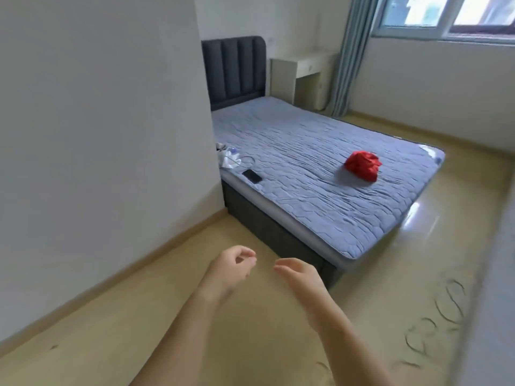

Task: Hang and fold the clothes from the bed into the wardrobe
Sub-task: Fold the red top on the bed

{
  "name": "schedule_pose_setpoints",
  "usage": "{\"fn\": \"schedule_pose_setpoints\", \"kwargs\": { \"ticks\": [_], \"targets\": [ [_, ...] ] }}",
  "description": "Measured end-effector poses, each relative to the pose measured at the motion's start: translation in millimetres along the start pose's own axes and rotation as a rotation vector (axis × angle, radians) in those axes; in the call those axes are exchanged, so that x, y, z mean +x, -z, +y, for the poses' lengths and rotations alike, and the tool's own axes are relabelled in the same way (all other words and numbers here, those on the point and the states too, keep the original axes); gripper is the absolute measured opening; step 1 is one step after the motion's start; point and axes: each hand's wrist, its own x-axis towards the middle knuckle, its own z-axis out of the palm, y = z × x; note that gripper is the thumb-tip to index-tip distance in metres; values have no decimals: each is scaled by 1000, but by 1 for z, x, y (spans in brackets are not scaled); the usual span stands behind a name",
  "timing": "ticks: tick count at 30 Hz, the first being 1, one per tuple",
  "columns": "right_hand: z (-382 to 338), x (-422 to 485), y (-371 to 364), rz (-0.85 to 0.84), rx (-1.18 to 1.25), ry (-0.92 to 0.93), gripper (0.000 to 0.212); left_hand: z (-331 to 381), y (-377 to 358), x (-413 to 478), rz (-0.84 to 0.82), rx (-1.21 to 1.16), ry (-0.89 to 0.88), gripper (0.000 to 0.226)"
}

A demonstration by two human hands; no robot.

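A crumpled red garment (362, 165) lies on the bed (320, 190), toward its foot end on the right. The bed has a blue-grey quilted cover and a dark padded headboard (235, 71). More light-coloured cloth (228, 157) sits at the bed's left edge by the wall corner. My left hand (231, 270) and my right hand (302, 277) are both raised over the floor in front of the bed's near corner, fingers loosely curled, holding nothing. No wardrobe is in view.
A black phone (251, 176) with a thin cable lies on the bed's left edge. A white wall (97, 135) juts out on the left. A pale desk (303, 76), a blue curtain (348, 57) and a window stand at the back. Beige floor runs along the bed.
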Motion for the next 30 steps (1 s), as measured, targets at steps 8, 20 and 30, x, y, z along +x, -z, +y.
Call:
{"fn": "schedule_pose_setpoints", "kwargs": {
  "ticks": [8, 20, 30],
  "targets": [
    [63, 33, 120, 386, 152, -140, 7, 51, -143, 87, -364, 126, -57, 9],
    [52, 214, 250, 512, 198, -275, 25, 144, -262, 278, -527, 239, -67, 15],
    [39, 280, 387, 649, 359, -274, 38, 237, -368, 367, -582, 211, -78, 13]
  ]
}}
